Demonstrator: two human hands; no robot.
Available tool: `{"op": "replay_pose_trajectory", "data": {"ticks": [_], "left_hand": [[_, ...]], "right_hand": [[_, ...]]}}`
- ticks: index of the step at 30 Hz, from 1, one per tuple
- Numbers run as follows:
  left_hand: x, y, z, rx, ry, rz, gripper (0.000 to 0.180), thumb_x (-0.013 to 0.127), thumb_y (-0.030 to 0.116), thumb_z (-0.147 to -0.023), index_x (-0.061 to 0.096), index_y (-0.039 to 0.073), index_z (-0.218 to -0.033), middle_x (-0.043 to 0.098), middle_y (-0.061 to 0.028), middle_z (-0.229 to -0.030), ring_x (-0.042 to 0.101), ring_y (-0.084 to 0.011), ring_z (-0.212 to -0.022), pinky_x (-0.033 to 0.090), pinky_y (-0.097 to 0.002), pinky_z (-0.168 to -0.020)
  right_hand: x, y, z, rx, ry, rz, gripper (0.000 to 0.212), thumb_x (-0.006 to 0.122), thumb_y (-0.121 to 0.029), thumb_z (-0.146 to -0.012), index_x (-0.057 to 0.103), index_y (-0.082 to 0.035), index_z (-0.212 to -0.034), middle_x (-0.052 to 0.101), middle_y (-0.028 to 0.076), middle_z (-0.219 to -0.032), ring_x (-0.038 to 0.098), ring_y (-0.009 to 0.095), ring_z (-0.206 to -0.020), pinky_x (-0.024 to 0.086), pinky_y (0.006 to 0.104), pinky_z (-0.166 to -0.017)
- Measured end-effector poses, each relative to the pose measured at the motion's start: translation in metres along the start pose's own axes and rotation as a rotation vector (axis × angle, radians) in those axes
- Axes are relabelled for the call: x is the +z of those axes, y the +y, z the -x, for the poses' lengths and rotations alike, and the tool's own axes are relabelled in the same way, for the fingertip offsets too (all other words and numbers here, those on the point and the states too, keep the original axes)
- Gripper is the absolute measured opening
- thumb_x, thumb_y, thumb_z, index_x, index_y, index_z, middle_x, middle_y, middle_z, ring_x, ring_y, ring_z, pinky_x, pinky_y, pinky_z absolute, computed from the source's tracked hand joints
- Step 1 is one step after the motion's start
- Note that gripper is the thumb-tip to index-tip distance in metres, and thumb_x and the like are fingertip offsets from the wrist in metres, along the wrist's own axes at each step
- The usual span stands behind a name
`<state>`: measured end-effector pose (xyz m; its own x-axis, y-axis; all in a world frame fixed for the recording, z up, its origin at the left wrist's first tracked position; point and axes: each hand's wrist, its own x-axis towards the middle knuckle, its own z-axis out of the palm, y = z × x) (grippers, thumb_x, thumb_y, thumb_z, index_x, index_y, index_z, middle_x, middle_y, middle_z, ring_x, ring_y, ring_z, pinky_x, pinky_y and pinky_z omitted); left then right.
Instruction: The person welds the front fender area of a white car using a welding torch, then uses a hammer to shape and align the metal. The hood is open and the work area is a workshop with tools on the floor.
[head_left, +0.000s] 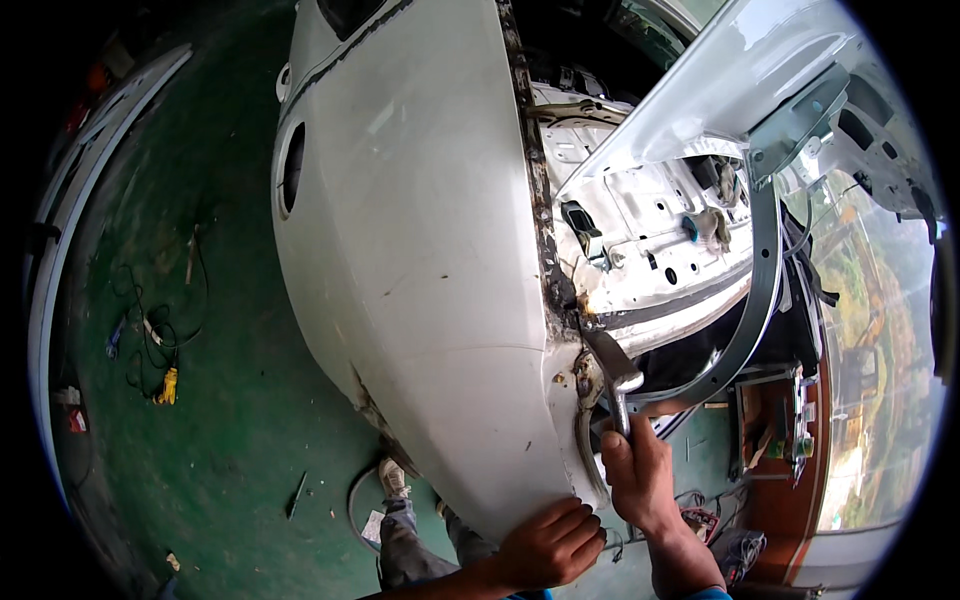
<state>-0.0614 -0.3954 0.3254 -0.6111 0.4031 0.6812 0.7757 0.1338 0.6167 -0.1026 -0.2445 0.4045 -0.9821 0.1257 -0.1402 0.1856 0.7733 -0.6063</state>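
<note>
A white car's rear quarter panel (440,250) stretches away from me, scuffed and with bare metal along its inner edge. At its near corner my left hand (553,545) is closed, fingers curled over the panel's edge; what lies under the fingers is hidden. My right hand (640,470) is wrapped round the handle of a metal hammer (612,365). The hammer's head lies close to the rusty, torn seam (575,310) between the quarter panel and the trunk opening; whether it touches the metal I cannot tell.
A raised trunk lid (710,80) and its curved hinge arm (765,270) stand right of the seam. Gloves (712,228) lie on the bare white panel inside. Cables with a yellow plug (167,385) lie on the green floor (250,440). A wheeled cabinet (770,425) stands beyond my right hand.
</note>
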Motion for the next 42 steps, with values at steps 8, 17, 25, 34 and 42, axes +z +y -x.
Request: {"op": "replay_pose_trajectory", "data": {"ticks": [8,17,25,34,42], "left_hand": [[-0.001,0.0,-0.001,0.005,0.024,-0.006,0.01,0.067,0.015,-0.075,0.065,0.006,-0.078,0.064,-0.0068,-0.083,0.066,-0.0221,-0.091,0.051,-0.0363,-0.095],[0.008,0.002,0.007,-0.024,-0.071,0.041,0.011,0.068,0.015,-0.076,0.065,0.005,-0.08,0.065,-0.0078,-0.086,0.066,-0.0225,-0.091,0.051,-0.0369,-0.095],[0.006,0.002,0.005,-0.01,-0.052,0.014,0.012,0.067,0.016,-0.079,0.066,0.004,-0.082,0.066,-0.0086,-0.087,0.067,-0.024,-0.091,0.051,-0.0379,-0.097],[0.009,0.003,0.002,-0.022,-0.081,0.028,0.011,0.067,0.015,-0.078,0.066,0.005,-0.082,0.065,-0.0073,-0.086,0.066,-0.0223,-0.091,0.049,-0.0368,-0.097],[0.012,0.003,0.007,-0.014,-0.098,-0.092,0.013,0.067,0.021,-0.084,0.066,0.009,-0.086,0.068,-0.0033,-0.091,0.068,-0.0185,-0.095,0.048,-0.0362,-0.096]], "right_hand": [[0.004,-0.011,-0.02,-0.076,0.028,0.037,0.028,0.055,-0.026,-0.103,0.053,0.002,-0.108,0.061,0.018,-0.068,0.062,0.034,-0.058,0.048,0.0414,-0.056],[0.0,-0.015,-0.016,-0.068,0.002,-0.039,0.032,0.053,-0.03,-0.104,0.053,0.002,-0.105,0.061,0.018,-0.068,0.062,0.034,-0.059,0.048,0.0419,-0.057],[0.005,-0.002,-0.016,-0.094,0.033,-0.181,0.04,0.049,-0.039,-0.106,0.054,0.001,-0.101,0.051,-0.001,-0.064,0.044,0.005,-0.052,0.035,0.0243,-0.047],[-0.026,0.014,0.015,-0.103,-0.053,-0.338,0.05,0.057,-0.041,-0.102,0.055,0.008,-0.111,0.054,0.002,-0.068,0.046,0.007,-0.056,0.036,0.024,-0.05],[-0.038,0.042,0.037,-0.066,-0.002,0.001,0.043,0.058,-0.039,-0.102,0.059,0.002,-0.114,0.062,0.012,-0.074,0.062,0.024,-0.063,0.049,0.0337,-0.06]]}}
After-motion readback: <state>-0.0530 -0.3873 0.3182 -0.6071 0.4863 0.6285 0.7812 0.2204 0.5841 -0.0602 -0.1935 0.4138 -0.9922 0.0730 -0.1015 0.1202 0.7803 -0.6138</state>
